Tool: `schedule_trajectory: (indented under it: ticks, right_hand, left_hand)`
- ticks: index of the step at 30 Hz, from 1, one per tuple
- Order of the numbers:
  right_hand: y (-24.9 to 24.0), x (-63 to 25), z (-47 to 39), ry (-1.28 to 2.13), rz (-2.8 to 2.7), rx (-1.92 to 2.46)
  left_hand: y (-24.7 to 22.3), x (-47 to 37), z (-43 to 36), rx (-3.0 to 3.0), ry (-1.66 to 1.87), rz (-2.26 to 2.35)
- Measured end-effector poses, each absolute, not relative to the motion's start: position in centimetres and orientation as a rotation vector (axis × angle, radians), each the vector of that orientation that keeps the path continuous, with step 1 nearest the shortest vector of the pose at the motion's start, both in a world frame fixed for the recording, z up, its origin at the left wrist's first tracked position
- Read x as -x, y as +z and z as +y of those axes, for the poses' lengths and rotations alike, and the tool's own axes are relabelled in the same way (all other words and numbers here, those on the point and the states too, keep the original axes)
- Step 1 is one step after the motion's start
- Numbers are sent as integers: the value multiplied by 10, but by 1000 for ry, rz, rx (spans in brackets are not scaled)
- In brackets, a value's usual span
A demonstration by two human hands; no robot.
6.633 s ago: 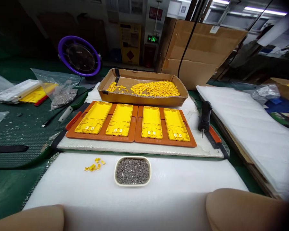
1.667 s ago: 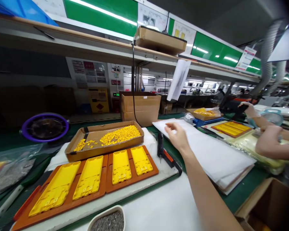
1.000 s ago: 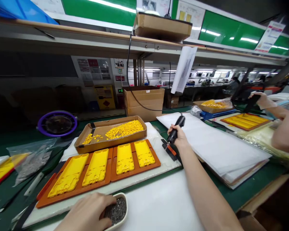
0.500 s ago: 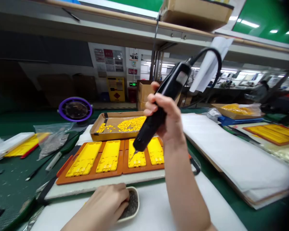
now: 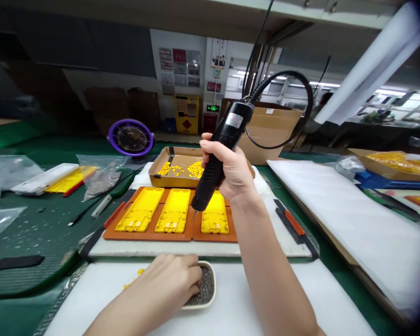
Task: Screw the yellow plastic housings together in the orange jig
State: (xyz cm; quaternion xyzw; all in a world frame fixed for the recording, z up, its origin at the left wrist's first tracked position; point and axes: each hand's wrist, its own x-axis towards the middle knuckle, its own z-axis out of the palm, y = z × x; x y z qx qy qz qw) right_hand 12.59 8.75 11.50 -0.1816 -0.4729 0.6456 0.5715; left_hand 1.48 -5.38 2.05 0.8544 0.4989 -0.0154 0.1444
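Two hands busy: my right hand (image 5: 233, 175) has a closed grip on the electric screwdriver (image 5: 219, 156), bit above the orange tray (image 5: 145, 234); my left hand (image 5: 173, 282) fingers curl into the screw dish (image 5: 210, 291).

Your black corded electric screwdriver (image 5: 220, 158) hangs tilted, bit down, just above the orange jig tray (image 5: 150, 234) holding yellow plastic shells, while the shallow cream dish of small grey screws (image 5: 207, 289) sits near that tray's front edge.

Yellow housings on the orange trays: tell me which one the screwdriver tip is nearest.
The third yellow housing from the left. The black screwdriver in the right hand points down beside its left edge; the two housings further left lie clear of it.
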Motion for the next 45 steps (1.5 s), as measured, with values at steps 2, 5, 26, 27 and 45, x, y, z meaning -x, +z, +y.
schedule_trajectory:
  ticks: [2, 5, 26, 27, 45]
  right_hand:
    - [113, -128, 91, 1523, -1092, 429]
    - [112, -129, 91, 1522, -1088, 426]
    - [115, -126, 84, 1522, -1090, 453]
    - [115, -127, 85, 1520, -1076, 440]
    - [122, -124, 81, 1503, -963, 453]
  left_hand:
    - [25, -13, -56, -2450, -46, 1409]
    - [29, -12, -59, -2403, -59, 1459]
    - [21, -8, -54, -2426, 200, 1367]
    - [21, -3, -52, -2396, 322, 1392]
    - [31, 21, -35, -1739, 1137, 1713]
